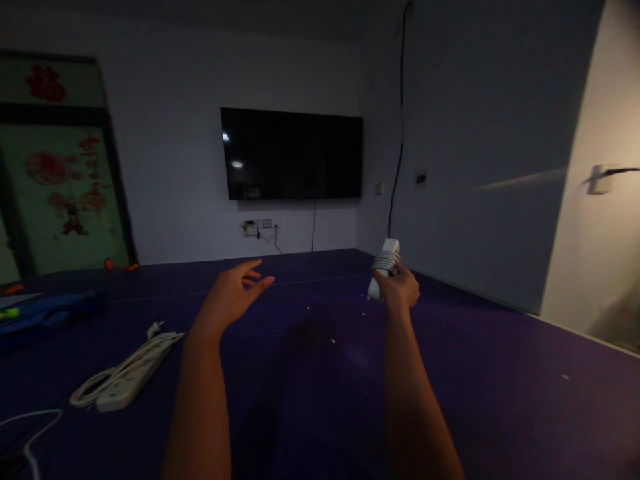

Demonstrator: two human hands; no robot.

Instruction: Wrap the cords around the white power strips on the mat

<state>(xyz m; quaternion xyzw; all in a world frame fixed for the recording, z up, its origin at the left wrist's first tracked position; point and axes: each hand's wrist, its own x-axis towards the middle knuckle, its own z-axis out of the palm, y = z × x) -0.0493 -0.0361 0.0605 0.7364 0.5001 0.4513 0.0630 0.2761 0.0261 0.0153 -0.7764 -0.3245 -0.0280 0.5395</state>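
In the head view my right hand [403, 288] is closed around a white cord-wrapped block [391, 245], held tilted above the purple surface. Several turns of cord circle its middle; whether it is a power adapter or a small power strip, I cannot tell. My left hand [231, 293] hovers over the surface with thumb and fingers apart and nothing between them. Nearest to that hand lies a white power strip [133, 377], its cable looped along it and its plug [154, 329] at the far end.
A white cable [35, 440] runs at the lower left. Blue cloth [55, 310] lies further back, with small orange items [109, 264] near the door. White scraps [333, 341] dot the purple surface [320, 413]. A television [295, 157] hangs on the wall; a black cable [401, 120] hangs at right.
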